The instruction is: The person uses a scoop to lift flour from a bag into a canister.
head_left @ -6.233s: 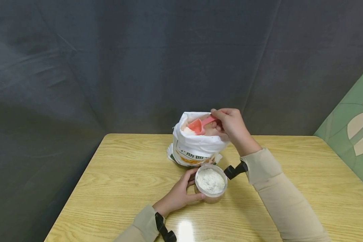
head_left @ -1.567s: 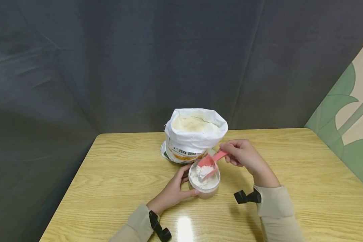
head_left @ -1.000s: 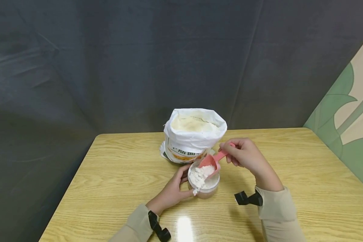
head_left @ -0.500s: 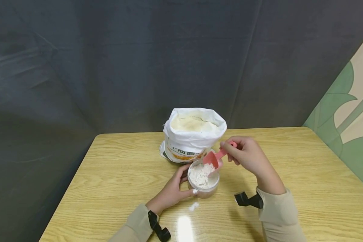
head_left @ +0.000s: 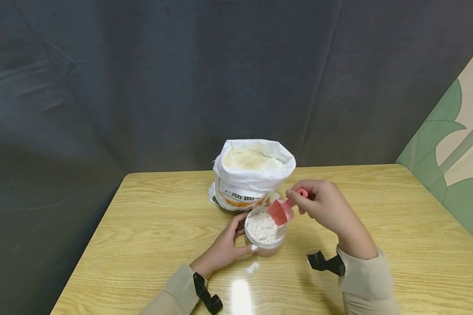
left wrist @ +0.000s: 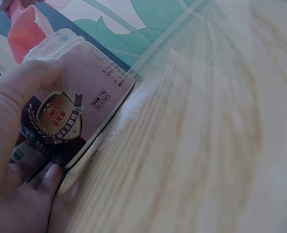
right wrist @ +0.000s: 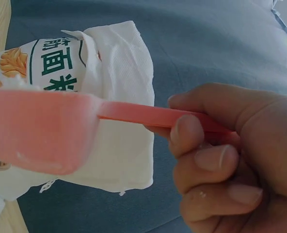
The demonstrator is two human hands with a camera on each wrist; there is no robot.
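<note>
My left hand [head_left: 225, 249] curls round a small clear plastic jar [head_left: 269, 251] with a printed label, holding it upright on the table. White flour [head_left: 262, 227] fills the jar nearly to its rim. In the left wrist view a bit of flour clings near the jar's rim by my thumb [left wrist: 37, 73]. My right hand [head_left: 326, 205] pinches the handle of a pink scoop [head_left: 280, 213], whose bowl tips over the jar's right rim. Directly behind the jar stands an open white flour bag [head_left: 256, 181], its top rolled down and flour showing inside.
A small patch of spilled flour [head_left: 253, 267] lies on the wooden table [head_left: 157, 227] in front of the jar. Dark cloth [head_left: 205, 78] hangs behind the table, and a wall with green leaf shapes [head_left: 469, 192] rises at the right.
The pink scoop went from the bag to over the jar and tipped, dropping its flour in. Some flour spilled onto the rim and table. The left hand kept its hold on the jar.
</note>
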